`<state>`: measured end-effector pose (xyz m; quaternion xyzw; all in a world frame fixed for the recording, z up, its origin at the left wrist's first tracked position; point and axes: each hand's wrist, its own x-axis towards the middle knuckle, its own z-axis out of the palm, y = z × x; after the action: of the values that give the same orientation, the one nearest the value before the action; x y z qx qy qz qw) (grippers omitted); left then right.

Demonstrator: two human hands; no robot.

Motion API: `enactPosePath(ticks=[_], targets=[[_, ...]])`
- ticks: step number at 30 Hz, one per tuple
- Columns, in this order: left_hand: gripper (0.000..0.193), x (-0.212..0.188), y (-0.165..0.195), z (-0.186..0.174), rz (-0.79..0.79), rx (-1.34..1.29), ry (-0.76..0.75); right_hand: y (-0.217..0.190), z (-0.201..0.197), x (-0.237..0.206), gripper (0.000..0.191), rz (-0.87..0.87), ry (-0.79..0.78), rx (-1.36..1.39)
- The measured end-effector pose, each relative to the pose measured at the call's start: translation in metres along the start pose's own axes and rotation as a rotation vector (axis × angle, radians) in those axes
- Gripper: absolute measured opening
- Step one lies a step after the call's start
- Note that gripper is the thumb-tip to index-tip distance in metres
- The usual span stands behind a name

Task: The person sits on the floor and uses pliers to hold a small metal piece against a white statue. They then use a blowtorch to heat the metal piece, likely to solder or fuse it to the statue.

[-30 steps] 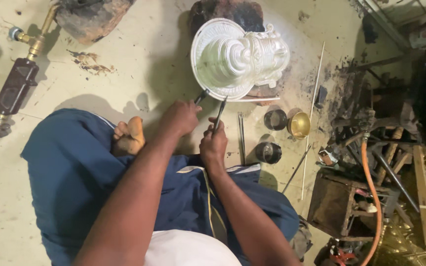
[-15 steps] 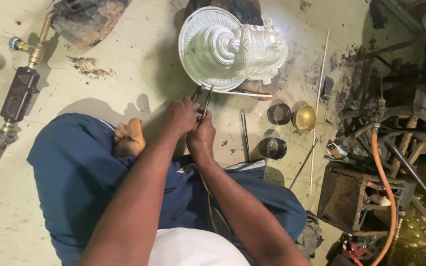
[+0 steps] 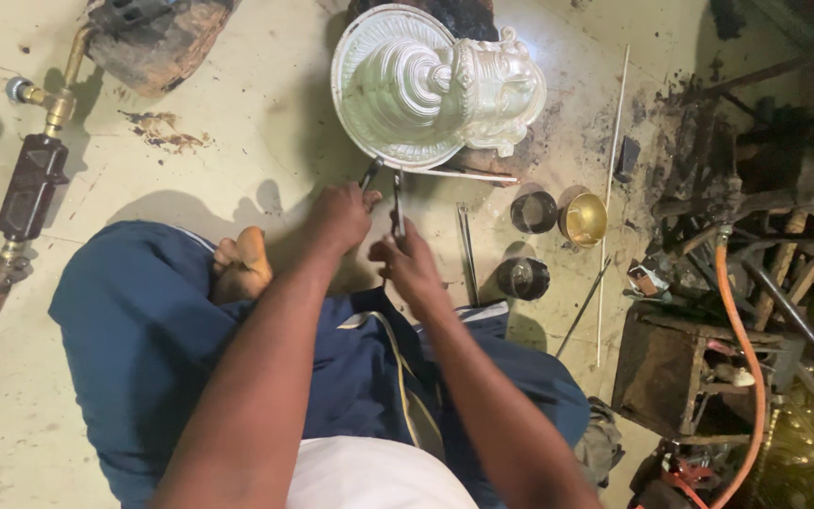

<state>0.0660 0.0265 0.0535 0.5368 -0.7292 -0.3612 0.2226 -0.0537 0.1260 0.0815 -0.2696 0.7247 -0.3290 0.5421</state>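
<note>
A silvery embossed metal piece (image 3: 431,85), round with a raised figure, lies on the floor in front of me. My left hand (image 3: 339,217) and my right hand (image 3: 407,264) each grip a handle of dark metal tongs (image 3: 383,188). The tongs' tips reach up to the lower rim of the silvery piece. Whether the jaws pinch the rim is hidden. I sit cross-legged in blue trousers, one bare foot (image 3: 242,264) to the left of my hands.
A gas torch with brass fittings and hose (image 3: 25,179) lies at left. Thin metal rods (image 3: 610,188), tweezers (image 3: 466,250), two dark cups (image 3: 531,212) and a brass bowl (image 3: 584,219) sit at right. A dark metal stand (image 3: 675,368) and an orange hose (image 3: 751,358) crowd the right.
The view has shifted, so the silvery piece appears further left and higher. My hands have closed in together on the tongs' handles, just below its rim.
</note>
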Motion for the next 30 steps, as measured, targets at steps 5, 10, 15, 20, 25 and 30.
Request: enactPosePath(ticks=[5, 10, 15, 20, 25, 30], targets=[[0.041, 0.000, -0.006, 0.008, 0.015, -0.019, 0.004, 0.012, -0.089, -0.013, 0.034, 0.043, 0.004, -0.012], [0.043, 0.000, -0.002, 0.014, 0.041, 0.045, -0.016, 0.003, -0.131, -0.009, 0.040, 0.085, 0.003, -0.047], [0.044, 0.004, -0.001, 0.014, -0.089, 0.019, -0.129, -0.003, -0.137, -0.011, 0.042, 0.042, -0.012, -0.061], [0.043, 0.003, -0.005, 0.019, -0.047, 0.036, -0.096, -0.004, -0.139, -0.011, 0.042, 0.051, 0.006, -0.063], [0.042, 0.006, -0.005, 0.017, -0.083, 0.018, -0.120, -0.002, -0.138, -0.005, 0.049, -0.053, 0.112, -0.158], [0.044, 0.007, -0.007, 0.016, -0.158, -0.019, -0.164, -0.005, -0.139, -0.001, 0.048, -0.468, 0.252, -0.572]])
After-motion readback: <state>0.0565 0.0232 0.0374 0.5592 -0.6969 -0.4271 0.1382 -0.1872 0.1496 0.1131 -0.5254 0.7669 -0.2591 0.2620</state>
